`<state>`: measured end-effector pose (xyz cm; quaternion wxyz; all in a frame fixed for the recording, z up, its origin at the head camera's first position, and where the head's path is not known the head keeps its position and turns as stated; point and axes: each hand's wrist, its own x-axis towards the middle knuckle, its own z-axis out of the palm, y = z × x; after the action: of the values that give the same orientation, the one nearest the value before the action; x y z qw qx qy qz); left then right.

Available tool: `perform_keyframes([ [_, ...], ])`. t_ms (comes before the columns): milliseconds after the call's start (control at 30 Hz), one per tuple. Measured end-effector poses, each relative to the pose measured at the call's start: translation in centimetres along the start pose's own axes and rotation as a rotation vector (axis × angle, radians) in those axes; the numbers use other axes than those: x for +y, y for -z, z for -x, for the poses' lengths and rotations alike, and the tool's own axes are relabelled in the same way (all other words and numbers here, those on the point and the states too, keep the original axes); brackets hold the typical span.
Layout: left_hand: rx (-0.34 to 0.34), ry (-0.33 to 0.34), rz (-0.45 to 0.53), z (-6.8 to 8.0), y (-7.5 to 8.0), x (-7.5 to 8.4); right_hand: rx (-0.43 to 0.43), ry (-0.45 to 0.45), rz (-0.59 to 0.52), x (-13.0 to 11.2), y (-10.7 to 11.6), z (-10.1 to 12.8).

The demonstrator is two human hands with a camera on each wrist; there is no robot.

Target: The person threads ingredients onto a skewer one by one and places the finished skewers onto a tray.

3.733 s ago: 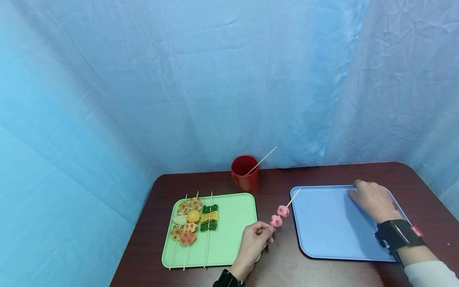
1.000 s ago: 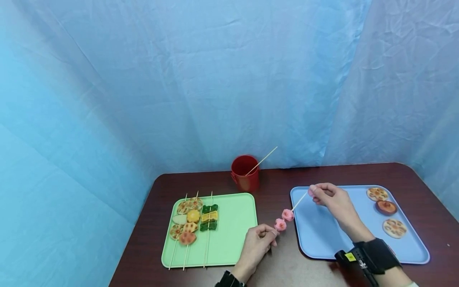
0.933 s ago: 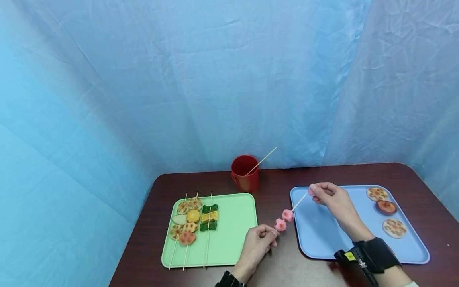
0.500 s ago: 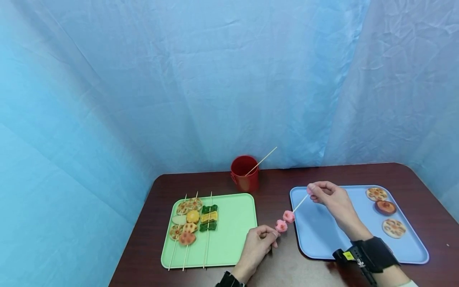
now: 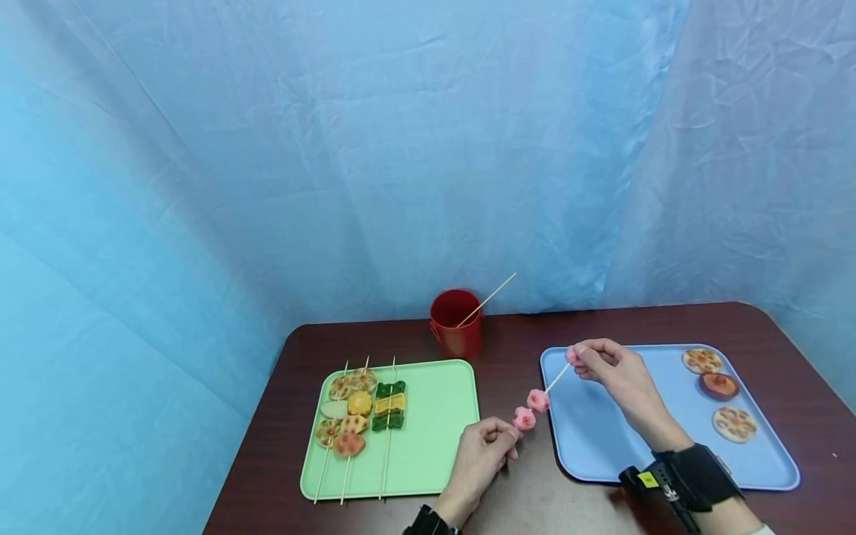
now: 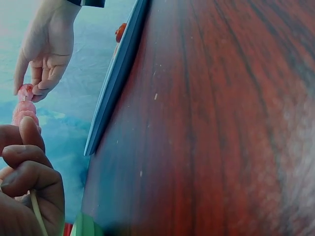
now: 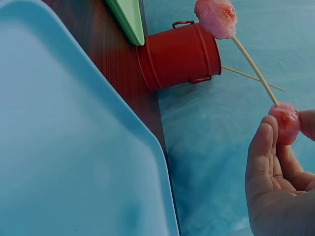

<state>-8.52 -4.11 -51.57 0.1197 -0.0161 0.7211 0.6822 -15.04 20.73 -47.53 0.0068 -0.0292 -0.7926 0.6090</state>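
My left hand (image 5: 476, 462) grips a thin wooden skewer (image 5: 558, 377) low down, over the dark table between the trays. Two pink balls (image 5: 538, 400) sit on the skewer just above my fingers, and it slants up to the right. At its upper end my right hand (image 5: 625, 386) pinches a third pink ball (image 7: 287, 123) between thumb and fingers. The right wrist view shows the skewer's end meeting this ball; how deep it goes in is hidden. In the left wrist view, the skewer's lower part (image 6: 37, 212) passes out beneath my curled left fingers.
A green tray (image 5: 438, 446) at left carries several loaded skewers. On the blue tray (image 5: 588, 446), under my right hand, lie two lotus root slices (image 5: 734, 424) and a brown mushroom-like piece (image 5: 718, 386). A red bucket (image 5: 461, 342) at the back holds one bare skewer (image 5: 491, 296).
My right hand has come from the blue tray's far right to the skewer's tip, bringing the third pink ball. Since half a second ago it has shifted slightly left; the left hand barely moved.
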Motion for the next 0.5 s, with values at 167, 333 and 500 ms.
perform_keyframes([
  [167, 0.003, 0.003, 0.002, -0.07, -0.06, 0.06, -0.023, -0.047, -0.028, -0.3, -0.07, 0.27],
  [333, 0.005, -0.002, 0.001, -0.04, -0.11, 0.19, -0.048, -0.073, -0.032, -0.36, -0.43, 0.66],
  [500, 0.005, -0.002, 0.005, -0.06, -0.12, 0.24, -0.052, -0.068, -0.036, -0.01, -0.82, 0.95],
])
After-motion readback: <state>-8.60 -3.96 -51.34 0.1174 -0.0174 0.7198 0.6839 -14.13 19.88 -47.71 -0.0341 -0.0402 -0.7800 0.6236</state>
